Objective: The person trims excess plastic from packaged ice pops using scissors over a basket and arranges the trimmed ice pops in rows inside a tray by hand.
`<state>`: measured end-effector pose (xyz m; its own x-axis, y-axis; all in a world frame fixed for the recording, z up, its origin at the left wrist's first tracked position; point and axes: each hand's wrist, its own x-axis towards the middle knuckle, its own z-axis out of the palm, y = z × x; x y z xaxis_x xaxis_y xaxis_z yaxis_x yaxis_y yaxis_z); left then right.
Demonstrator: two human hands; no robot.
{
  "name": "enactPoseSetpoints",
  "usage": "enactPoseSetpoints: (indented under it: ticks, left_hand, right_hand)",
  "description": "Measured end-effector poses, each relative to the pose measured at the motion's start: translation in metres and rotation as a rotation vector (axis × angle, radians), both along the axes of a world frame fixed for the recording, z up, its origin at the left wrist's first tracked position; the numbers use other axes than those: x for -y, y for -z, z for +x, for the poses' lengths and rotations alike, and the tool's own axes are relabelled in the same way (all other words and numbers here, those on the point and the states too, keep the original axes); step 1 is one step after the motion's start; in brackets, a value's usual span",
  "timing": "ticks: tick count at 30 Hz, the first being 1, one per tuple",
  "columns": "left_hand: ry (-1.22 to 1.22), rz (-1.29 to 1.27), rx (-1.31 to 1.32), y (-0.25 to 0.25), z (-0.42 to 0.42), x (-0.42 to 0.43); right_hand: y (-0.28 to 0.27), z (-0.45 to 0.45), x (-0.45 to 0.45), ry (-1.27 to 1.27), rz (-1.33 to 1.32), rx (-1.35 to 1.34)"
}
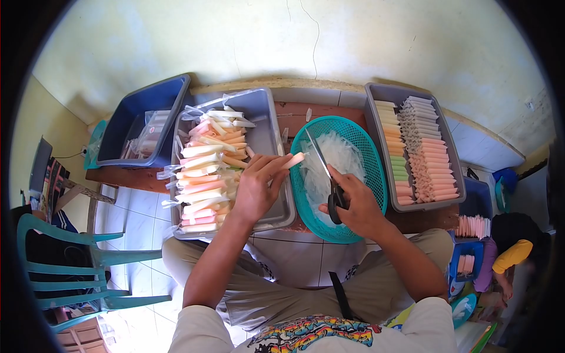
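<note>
My left hand (pixel 259 185) pinches a pale pink ice pop (pixel 294 160) in a plastic tube, its end pointing right over the rim of a turquoise basket (pixel 376 176). My right hand (pixel 356 203) grips black-handled scissors (pixel 334 205) over that basket, blades pointing up and away. The blades look nearly closed and do not touch the ice pop. Clear plastic scraps (pixel 332 162) fill the basket. Under and beside my left hand stands a grey tub (pixel 262 123), heaped with yellow, pink, orange and white ice pops (pixel 200 182) with loose plastic ends.
At right, a grey tub (pixel 372 97) holds neat rows of ice pops (pixel 432 153). A blue tub (pixel 141 97) with a few packs stands at left. A green plastic chair (pixel 65 270) is beside me. Another person in a yellow sleeve (pixel 512 256) is at far right near blue crates (pixel 474 203).
</note>
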<state>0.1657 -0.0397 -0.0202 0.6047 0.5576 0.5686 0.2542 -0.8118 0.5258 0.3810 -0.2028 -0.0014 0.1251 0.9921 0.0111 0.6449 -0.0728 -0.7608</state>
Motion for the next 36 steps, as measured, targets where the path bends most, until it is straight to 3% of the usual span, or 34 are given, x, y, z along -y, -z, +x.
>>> enactPoseSetpoints:
  ticks: [4, 6, 15, 24, 30, 36]
  left_hand:
    - [-0.001, 0.017, 0.011, -0.001, 0.001, 0.0]
    - [-0.001, 0.025, 0.015, -0.001, 0.001, 0.0]
    - [0.003, 0.02, 0.047, -0.003, 0.002, 0.003]
    - [0.012, 0.021, 0.048, -0.007, 0.002, 0.006]
    - [-0.02, -0.03, 0.02, -0.008, 0.002, 0.011]
    - [-0.012, -0.048, 0.137, -0.014, 0.01, 0.01]
  right_hand:
    - [0.021, 0.007, -0.001, 0.067, 0.032, 0.119]
    - [0.035, 0.012, -0.002, 0.083, -0.015, 0.313]
    - [0.058, 0.007, -0.013, 0.109, -0.201, 0.461]
    - [0.072, 0.0, -0.02, 0.111, -0.206, 0.675]
    - [0.068, -0.001, -0.023, 0.056, -0.196, 0.781]
    - [0.051, -0.002, -0.018, 0.074, -0.219, 0.683]
